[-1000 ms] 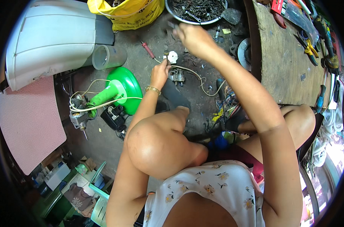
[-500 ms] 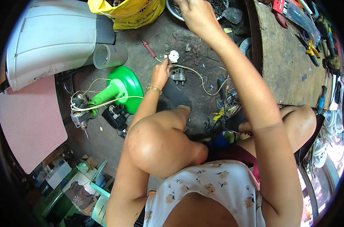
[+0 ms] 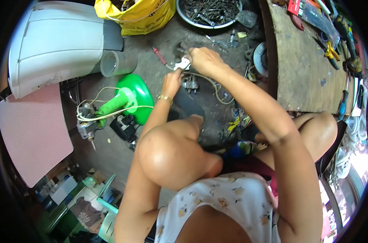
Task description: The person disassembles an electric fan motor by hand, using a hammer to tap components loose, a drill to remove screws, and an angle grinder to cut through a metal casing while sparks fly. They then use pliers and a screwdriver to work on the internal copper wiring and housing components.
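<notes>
My left hand (image 3: 172,83), with a gold bracelet at the wrist, is closed in a pinch at the lower edge of a small white plastic part (image 3: 182,63). My right hand (image 3: 206,61) meets it from the right. Its fingers are bent together at the part's right side, and whatever is between them is too small to make out. Just below the hands a small metal motor piece (image 3: 190,84) lies on the floor. A soldering iron with a red handle (image 3: 159,56) lies to the left of the part, and a pale cord (image 3: 210,81) curves off to the right.
A basin of screws (image 3: 211,26) stands at the far side beside a yellow bag (image 3: 149,18). Left are a clear plastic cup (image 3: 118,63), a green fan stand (image 3: 137,97) and a grey-white bin (image 3: 56,44). A wooden board (image 3: 305,60) with tools lies right.
My right hand has come from over the basin of screws back toward me, down to the white part at my left hand. The left hand stays nearly in place.
</notes>
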A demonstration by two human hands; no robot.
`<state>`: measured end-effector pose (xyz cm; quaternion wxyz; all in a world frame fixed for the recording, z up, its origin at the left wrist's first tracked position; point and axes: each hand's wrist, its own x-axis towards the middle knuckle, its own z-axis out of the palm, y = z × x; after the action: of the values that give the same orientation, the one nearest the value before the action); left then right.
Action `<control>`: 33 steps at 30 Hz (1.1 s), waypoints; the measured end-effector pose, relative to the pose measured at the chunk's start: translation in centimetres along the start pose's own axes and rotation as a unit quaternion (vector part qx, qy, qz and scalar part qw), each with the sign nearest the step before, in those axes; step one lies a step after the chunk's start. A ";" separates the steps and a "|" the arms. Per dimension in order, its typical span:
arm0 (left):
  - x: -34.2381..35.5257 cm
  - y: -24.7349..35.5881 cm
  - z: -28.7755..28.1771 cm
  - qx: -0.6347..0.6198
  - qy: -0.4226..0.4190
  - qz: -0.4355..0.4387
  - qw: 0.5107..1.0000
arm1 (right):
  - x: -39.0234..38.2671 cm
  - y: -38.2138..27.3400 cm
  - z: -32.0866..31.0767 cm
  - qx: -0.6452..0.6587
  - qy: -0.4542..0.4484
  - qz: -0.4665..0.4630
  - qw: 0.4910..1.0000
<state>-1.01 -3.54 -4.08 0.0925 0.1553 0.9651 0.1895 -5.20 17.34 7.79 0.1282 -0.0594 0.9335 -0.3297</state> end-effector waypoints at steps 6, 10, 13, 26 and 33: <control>-0.3 -0.7 -0.4 -0.356 0.125 -0.146 0.915 | 1.9 -1.4 -8.3 0.218 0.265 -0.073 0.936; -0.5 -0.5 -0.9 -0.298 0.121 -0.130 0.938 | -1.0 1.3 -6.1 0.248 0.170 0.039 0.953; -0.9 1.0 -1.1 -0.212 0.086 -0.099 0.969 | -3.1 3.1 -3.1 0.274 0.144 0.100 0.946; -1.6 0.6 0.1 -0.118 0.086 -0.028 0.989 | -5.2 3.4 -1.1 0.258 0.116 0.125 0.951; -1.1 0.9 -0.1 -0.066 0.068 0.024 0.995 | -4.9 1.8 -1.5 0.199 0.072 0.064 0.975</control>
<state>0.20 -3.11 -3.50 0.0324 0.1587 0.9505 0.2652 -0.93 20.54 8.78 0.0912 0.0513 0.8580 -0.5030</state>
